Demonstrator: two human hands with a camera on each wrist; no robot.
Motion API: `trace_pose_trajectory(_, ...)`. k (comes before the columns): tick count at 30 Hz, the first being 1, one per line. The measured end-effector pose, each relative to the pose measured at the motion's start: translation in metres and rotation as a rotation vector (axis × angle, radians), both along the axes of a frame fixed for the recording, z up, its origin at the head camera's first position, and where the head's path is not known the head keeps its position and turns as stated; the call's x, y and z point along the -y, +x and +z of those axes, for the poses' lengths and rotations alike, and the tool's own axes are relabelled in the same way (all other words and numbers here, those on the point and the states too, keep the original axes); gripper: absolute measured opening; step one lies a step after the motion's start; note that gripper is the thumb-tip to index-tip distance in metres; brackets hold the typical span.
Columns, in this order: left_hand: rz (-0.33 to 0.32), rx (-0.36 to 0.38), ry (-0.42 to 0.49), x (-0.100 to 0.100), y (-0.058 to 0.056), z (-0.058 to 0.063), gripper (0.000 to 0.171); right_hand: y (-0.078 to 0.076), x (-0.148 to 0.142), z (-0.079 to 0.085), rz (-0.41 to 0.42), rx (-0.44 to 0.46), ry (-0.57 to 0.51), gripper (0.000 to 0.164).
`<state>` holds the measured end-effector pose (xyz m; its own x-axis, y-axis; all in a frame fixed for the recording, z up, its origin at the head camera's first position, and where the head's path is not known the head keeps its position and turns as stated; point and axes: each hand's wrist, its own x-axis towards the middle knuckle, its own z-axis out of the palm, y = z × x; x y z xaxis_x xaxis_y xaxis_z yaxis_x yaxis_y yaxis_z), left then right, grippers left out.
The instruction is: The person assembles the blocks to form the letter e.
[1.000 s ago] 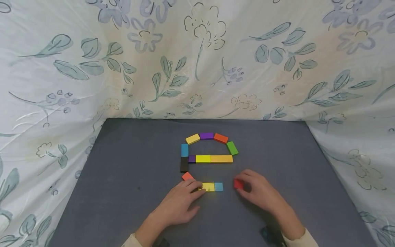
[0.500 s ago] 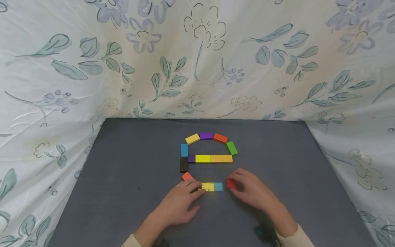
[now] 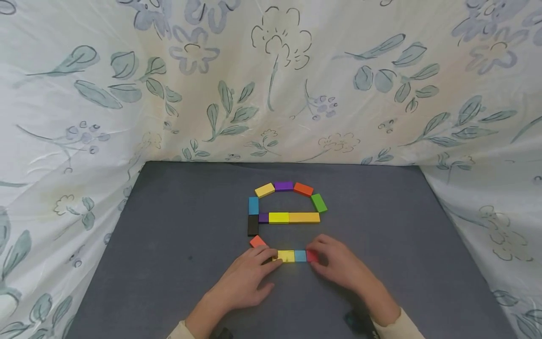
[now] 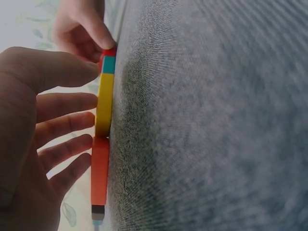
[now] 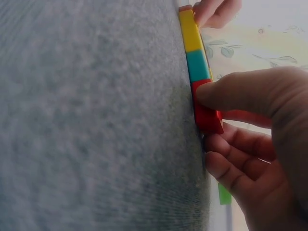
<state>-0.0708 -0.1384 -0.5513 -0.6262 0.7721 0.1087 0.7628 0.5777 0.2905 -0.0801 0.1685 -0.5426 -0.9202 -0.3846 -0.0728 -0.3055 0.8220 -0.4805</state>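
Note:
My right hand pinches a red block between thumb and fingers on the dark cloth. The red block's end meets a small light-blue block, which adjoins a yellow block. In the right wrist view the thumb presses the near face of the red block. My left hand rests its fingertips at the yellow block's left part, fingers loosely extended. Seen from the left wrist, those fingertips touch the yellow block and the orange-red block, which meet end to end.
Beyond the hands, a black block and a blue block form a left side. Yellow, purple, orange and green blocks arch over a straight row with a long orange-yellow block. Floral fabric surrounds the dark surface.
My right hand has slid the red block leftward until it meets the light-blue block. My left hand has stayed in place at the yellow block.

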Motion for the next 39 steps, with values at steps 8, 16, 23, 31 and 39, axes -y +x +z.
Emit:
trace_pose_trajectory(8, 0.007, 0.001, 0.010, 0.000, 0.002, 0.002, 0.047, 0.000, 0.000, -0.002, 0.006, 0.007, 0.002, 0.036)
trace_pose_trajectory(16, 0.004, -0.004, 0.008, 0.001, 0.002, 0.003, 0.047, 0.002, 0.003, -0.003, 0.036, -0.024, -0.027, 0.035)
trace_pose_trajectory(23, -0.001, 0.002, 0.006, 0.002, 0.002, 0.004, 0.047, 0.002, 0.008, -0.005, 0.027, -0.043, -0.005, 0.035)
trace_pose_trajectory(31, -0.003, 0.009, 0.007, 0.001, 0.002, 0.004, 0.046, 0.003, 0.010, -0.006, 0.025, -0.078, 0.015, 0.030)
trace_pose_trajectory(39, -0.001, 0.004, 0.006, 0.000, -0.001, 0.003, 0.047, 0.001, 0.010, -0.007, 0.025, -0.096, 0.030, 0.029)
